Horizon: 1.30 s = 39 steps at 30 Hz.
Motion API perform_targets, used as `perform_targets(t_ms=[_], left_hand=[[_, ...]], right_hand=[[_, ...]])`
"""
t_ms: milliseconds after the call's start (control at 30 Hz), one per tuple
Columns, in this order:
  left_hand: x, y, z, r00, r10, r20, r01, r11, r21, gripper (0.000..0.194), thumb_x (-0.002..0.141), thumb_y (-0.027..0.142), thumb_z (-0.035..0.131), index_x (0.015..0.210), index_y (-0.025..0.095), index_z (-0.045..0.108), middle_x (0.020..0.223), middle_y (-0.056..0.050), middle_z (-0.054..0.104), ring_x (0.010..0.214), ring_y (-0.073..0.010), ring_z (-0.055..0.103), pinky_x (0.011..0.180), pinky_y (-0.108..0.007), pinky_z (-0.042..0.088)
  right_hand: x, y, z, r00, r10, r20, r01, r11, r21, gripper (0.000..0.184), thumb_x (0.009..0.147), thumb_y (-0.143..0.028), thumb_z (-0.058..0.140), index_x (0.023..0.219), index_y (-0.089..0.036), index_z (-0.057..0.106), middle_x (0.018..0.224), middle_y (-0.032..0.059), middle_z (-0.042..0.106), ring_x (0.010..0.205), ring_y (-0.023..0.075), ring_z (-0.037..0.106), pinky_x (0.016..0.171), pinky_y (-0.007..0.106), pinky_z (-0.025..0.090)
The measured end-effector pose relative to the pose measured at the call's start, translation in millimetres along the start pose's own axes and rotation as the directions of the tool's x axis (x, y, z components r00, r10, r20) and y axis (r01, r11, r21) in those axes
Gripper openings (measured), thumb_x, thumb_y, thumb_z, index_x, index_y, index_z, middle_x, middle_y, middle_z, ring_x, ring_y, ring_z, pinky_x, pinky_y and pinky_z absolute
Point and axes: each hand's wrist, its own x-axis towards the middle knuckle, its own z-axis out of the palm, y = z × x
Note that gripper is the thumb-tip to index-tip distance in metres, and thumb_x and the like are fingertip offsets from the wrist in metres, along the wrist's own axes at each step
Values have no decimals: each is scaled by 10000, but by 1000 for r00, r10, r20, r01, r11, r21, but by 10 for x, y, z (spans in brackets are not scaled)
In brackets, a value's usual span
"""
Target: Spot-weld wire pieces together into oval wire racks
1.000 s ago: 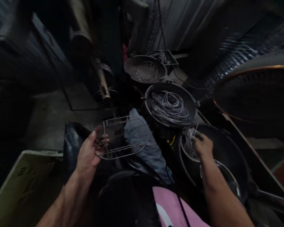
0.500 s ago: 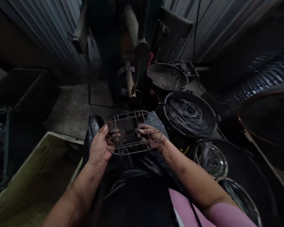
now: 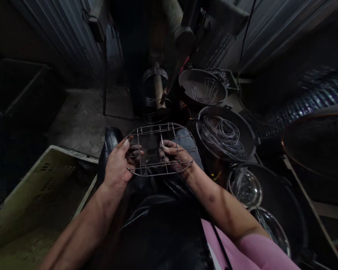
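An oval wire rack [image 3: 150, 173], built of two wire rims with cross wires, hovers above my lap. My left hand [image 3: 119, 159] grips its left end, thumb on the rim and fingers curled beneath. At the right side, my right hand [image 3: 176, 155] reaches through the rack and pinches a straight cross wire [image 3: 160, 134] between thumb and fingers. Whether that wire is joined to the rims I cannot tell. Beyond the rack stands a machine with a rod-like arm [image 3: 158, 88] and a slanted electrode-like tip [image 3: 163, 96].
To the right are a pan of coiled wire [image 3: 222, 137], a pan with a wire frame [image 3: 202, 88], and metal bowls [image 3: 253, 187] of small wire pieces [image 3: 243, 187]. A yellowish plastic crate [image 3: 42, 187] sits at left. Wire rings [image 3: 154, 73] hang on the machine arm.
The view has shifted slightly. The rack is tilted a little differently, and a straight wire now shows upright across it at my right fingertips. My left hand keeps its hold.
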Motion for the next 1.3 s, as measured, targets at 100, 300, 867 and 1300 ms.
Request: perform_targets(t_ms=[100,300,867,1300], left_hand=[[4,-8,18,1000,5,-4,-5,1000,5,236,758,232,570,974,137,585,680,-49,637,537,-139,602,442,-213,480],[18,-29,39,1000,14,-19,-14,1000,5,227,758,213,562,970,137,585,677,-52,637,539,-143,606,451,-216,482],[43,146,241,999,23,-41,-22,999,30,313,733,246,598,1035,173,559,668,-47,638,520,-149,601,438,-219,467],[302,296,507,997,75,-15,-74,996,58,331,726,262,615,1043,180,563,685,-45,639,524,-151,603,429,-214,458]], right_hand=[[-21,0,-2,1000,-24,7,24,1000,-19,222,651,-213,675,810,-166,528,623,-28,570,438,45,462,432,163,370],[-66,-13,-13,997,-49,-64,45,997,-58,252,635,-225,692,816,-157,529,627,-13,587,451,60,498,431,164,384],[48,-122,-15,998,-67,15,67,997,-25,193,694,-217,661,803,-147,517,615,-18,584,384,40,454,380,157,354],[304,-376,-115,994,-112,15,112,994,9,164,719,-190,633,836,-161,520,610,-14,591,391,46,454,378,155,334]])
